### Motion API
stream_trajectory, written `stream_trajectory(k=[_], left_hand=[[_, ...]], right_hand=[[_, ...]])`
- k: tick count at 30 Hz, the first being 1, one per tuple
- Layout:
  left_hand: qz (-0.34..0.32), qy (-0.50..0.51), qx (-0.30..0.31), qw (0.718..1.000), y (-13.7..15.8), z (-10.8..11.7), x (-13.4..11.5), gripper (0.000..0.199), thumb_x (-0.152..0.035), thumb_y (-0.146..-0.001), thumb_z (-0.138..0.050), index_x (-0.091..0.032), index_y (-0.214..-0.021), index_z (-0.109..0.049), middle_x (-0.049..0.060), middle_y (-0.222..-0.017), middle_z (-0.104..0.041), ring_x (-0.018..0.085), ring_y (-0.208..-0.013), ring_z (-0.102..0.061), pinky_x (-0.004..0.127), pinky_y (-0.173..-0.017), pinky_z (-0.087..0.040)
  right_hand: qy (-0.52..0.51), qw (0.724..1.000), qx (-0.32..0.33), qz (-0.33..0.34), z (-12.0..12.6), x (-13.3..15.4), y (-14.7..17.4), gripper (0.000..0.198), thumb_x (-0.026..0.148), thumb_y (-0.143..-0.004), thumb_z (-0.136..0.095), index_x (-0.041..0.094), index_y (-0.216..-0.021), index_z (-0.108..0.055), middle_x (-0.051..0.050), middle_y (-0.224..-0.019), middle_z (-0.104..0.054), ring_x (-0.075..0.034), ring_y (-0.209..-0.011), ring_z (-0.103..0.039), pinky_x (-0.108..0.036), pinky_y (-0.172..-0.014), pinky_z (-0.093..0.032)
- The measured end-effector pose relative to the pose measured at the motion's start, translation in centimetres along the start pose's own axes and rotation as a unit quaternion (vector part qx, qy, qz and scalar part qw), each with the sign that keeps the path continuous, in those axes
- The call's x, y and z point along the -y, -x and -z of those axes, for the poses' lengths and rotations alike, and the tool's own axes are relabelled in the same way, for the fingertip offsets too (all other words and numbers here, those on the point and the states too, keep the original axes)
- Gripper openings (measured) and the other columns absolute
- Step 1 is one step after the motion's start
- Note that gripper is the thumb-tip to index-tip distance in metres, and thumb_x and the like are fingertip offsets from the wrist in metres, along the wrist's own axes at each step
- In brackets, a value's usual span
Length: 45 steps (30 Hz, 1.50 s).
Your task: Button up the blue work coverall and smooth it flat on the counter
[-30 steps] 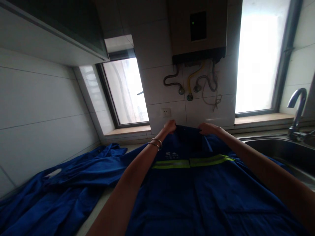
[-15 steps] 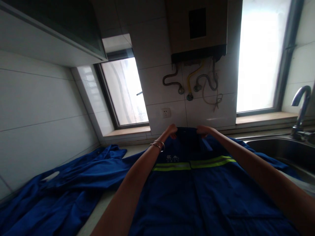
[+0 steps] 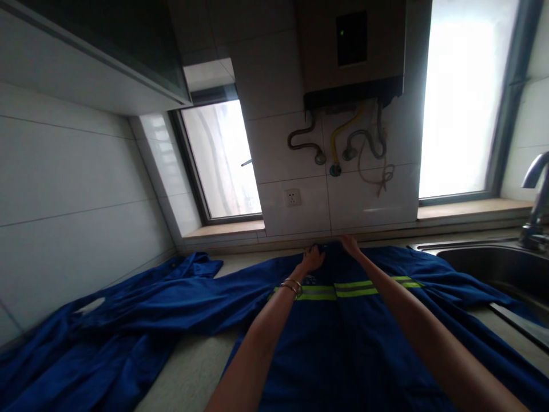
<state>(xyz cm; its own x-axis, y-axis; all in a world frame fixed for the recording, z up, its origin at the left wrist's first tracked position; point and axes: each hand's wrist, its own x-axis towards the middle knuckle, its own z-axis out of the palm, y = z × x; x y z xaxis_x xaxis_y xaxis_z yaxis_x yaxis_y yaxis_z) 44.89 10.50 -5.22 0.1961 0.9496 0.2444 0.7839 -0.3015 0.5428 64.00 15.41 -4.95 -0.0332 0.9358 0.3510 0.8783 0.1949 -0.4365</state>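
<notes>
A blue work jacket (image 3: 309, 343) with yellow-green and grey reflective stripes across the chest lies front side up on the counter. My left hand (image 3: 314, 258), with bangles on the wrist, is at the left side of its collar, fingers bent onto the cloth. At the right side of the collar my right hand (image 3: 350, 246) grips the edge, its fingertips blurred and partly hidden. The jacket's left-hand sleeve stretches toward more blue clothing (image 3: 128, 320) heaped at the left. Its other sleeve reaches along the sink's front edge.
A steel sink (image 3: 472, 252) with a faucet (image 3: 538, 194) is at the right. Behind the counter (image 3: 193, 366) are a tiled wall, a socket (image 3: 293, 197), two windows and a water heater (image 3: 351, 51) with pipes. A cabinet (image 3: 107, 68) hangs upper left.
Both hands have lowered the collar, which stood raised, toward the counter. The left hand has shifted right and down, and the jacket now lies flatter. The view has moved slightly left.
</notes>
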Motion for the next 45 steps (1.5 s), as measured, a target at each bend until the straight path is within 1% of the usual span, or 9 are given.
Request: stream_trajectory(k=[5, 12, 19, 23, 28, 32, 37, 41, 45], left_hand=[[-0.01, -0.235, 0.106, 0.966, 3.2, -3.8, 3.4, 0.071, -0.058, -0.086, -0.022, -0.016, -0.143, -0.018, 0.016, -0.149, -0.014, 0.037, -0.135, -0.009, 0.061, -0.103, -0.009], [-0.009, -0.245, 0.09, 0.965, 3.8, -4.6, 3.6, 0.066, -0.055, -0.088, -0.021, -0.019, -0.143, -0.019, 0.014, -0.149, -0.016, 0.035, -0.134, -0.015, 0.059, -0.102, -0.015], [-0.056, -0.203, -0.006, 0.978, 4.9, -4.0, 3.1, 0.053, -0.036, -0.086, -0.038, -0.019, -0.137, -0.036, 0.01, -0.142, -0.034, 0.026, -0.132, -0.027, 0.046, -0.107, -0.023], [-0.093, -0.149, -0.066, 0.982, 5.3, -3.2, 2.8, 0.041, -0.015, -0.082, -0.039, -0.015, -0.121, -0.053, 0.008, -0.126, -0.053, 0.016, -0.119, -0.044, 0.028, -0.102, -0.033], [-0.042, -0.144, -0.071, 0.986, 5.6, -2.9, 2.6, 0.031, -0.016, -0.084, -0.038, -0.015, -0.098, -0.065, 0.009, -0.1, -0.064, 0.018, -0.099, -0.056, 0.028, -0.09, -0.042], [-0.034, -0.142, -0.072, 0.987, 5.7, -2.9, 2.5, 0.031, -0.016, -0.084, -0.038, -0.016, -0.096, -0.066, 0.008, -0.098, -0.065, 0.018, -0.096, -0.057, 0.028, -0.088, -0.043], [-0.134, -0.131, -0.08, 0.979, 6.1, -2.8, 1.8, 0.037, -0.017, -0.081, -0.041, -0.018, -0.114, -0.059, 0.006, -0.125, -0.053, 0.017, -0.118, -0.044, 0.029, -0.102, -0.034], [-0.12, -0.165, -0.086, 0.975, 6.2, -4.1, 0.1, 0.05, -0.03, -0.087, -0.036, -0.02, -0.136, -0.036, 0.006, -0.145, -0.029, 0.023, -0.132, -0.025, 0.04, -0.108, -0.024], [-0.091, -0.207, 0.02, 0.974, 6.2, -6.7, -0.9, 0.057, -0.049, -0.088, -0.029, -0.023, -0.138, -0.031, 0.006, -0.148, -0.022, 0.032, -0.135, -0.015, 0.052, -0.107, -0.018]], right_hand=[[0.053, 0.995, 0.079, 0.033, -3.4, -1.8, 2.0, 0.038, 0.027, -0.09, -0.034, 0.01, -0.109, -0.062, -0.016, -0.111, -0.062, -0.022, -0.107, -0.054, -0.029, -0.091, -0.037], [0.11, 0.987, 0.112, 0.034, -6.9, -1.7, 5.3, 0.066, 0.052, -0.086, -0.038, 0.012, -0.138, -0.035, -0.015, -0.144, -0.029, -0.029, -0.133, -0.023, -0.046, -0.106, -0.018], [0.11, 0.991, 0.068, -0.032, -4.7, -0.7, 2.7, 0.055, 0.039, -0.093, -0.017, 0.011, -0.115, -0.059, -0.019, -0.117, -0.058, -0.026, -0.112, -0.051, -0.039, -0.095, -0.035], [0.108, 0.992, 0.051, -0.048, -4.1, -0.1, 0.2, 0.043, 0.029, -0.09, -0.031, 0.007, -0.114, -0.059, -0.02, -0.115, -0.058, -0.025, -0.111, -0.052, -0.035, -0.091, -0.038], [0.105, 0.988, 0.094, -0.06, -5.3, 0.2, -1.2, 0.038, 0.024, -0.074, -0.054, 0.005, -0.106, -0.063, -0.02, -0.105, -0.063, -0.029, -0.102, -0.058, -0.033, -0.082, -0.045], [0.103, 0.989, 0.086, -0.065, -5.4, -0.1, -2.0, 0.041, 0.019, -0.079, -0.044, 0.004, -0.115, -0.057, -0.022, -0.111, -0.06, -0.028, -0.104, -0.057, -0.034, -0.082, -0.044], [0.106, 0.989, 0.089, -0.046, -5.3, -0.6, -1.8, 0.041, 0.023, -0.083, -0.04, 0.01, -0.12, -0.054, -0.018, -0.113, -0.06, -0.026, -0.107, -0.055, -0.033, -0.084, -0.043], [0.112, 0.988, 0.103, -0.015, -5.8, 0.5, -1.2, 0.044, 0.033, -0.086, -0.039, 0.008, -0.118, -0.055, -0.019, -0.115, -0.058, -0.027, -0.108, -0.053, -0.035, -0.087, -0.041], [0.112, 0.986, 0.11, 0.049, -6.8, 2.4, -0.7, 0.044, 0.031, -0.09, -0.03, 0.013, -0.126, -0.05, -0.017, -0.137, -0.04, -0.026, -0.125, -0.037, -0.04, -0.099, -0.03]])
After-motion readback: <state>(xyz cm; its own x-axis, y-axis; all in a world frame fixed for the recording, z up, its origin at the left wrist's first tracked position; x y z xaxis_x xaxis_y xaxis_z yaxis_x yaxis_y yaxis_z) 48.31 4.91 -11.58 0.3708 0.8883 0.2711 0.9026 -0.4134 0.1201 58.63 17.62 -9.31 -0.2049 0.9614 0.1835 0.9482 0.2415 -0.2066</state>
